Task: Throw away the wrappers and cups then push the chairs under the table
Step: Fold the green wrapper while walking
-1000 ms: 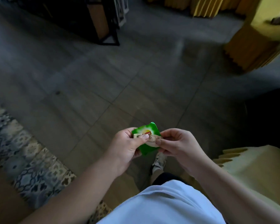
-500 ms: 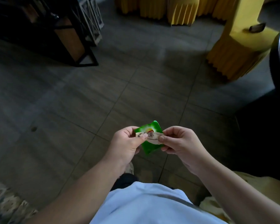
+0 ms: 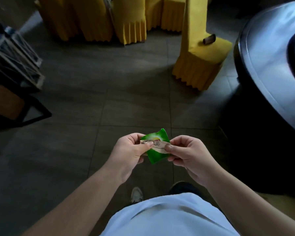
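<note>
A green snack wrapper (image 3: 156, 153) with a pale printed band hangs between both hands at waist height over the tiled floor. My left hand (image 3: 128, 154) pinches its left edge with thumb and fingers. My right hand (image 3: 186, 153) pinches its right edge the same way. A chair in a yellow cover (image 3: 199, 53) stands ahead to the right, pulled out from the round dark table (image 3: 266, 53) at the right edge. A small brown object (image 3: 209, 39) lies on the chair's seat. No cup is in view.
More yellow-covered chairs (image 3: 129, 21) stand grouped at the far side. A dark metal-framed stand (image 3: 15, 79) holding a framed lattice panel (image 3: 19, 53) occupies the left. Open grey tile floor (image 3: 123, 103) stretches ahead of my feet.
The view has swung to the right: the patterned floor strip left the frame, and the yellow chair and round table came nearer. Both hands keep their pinch on the wrapper.
</note>
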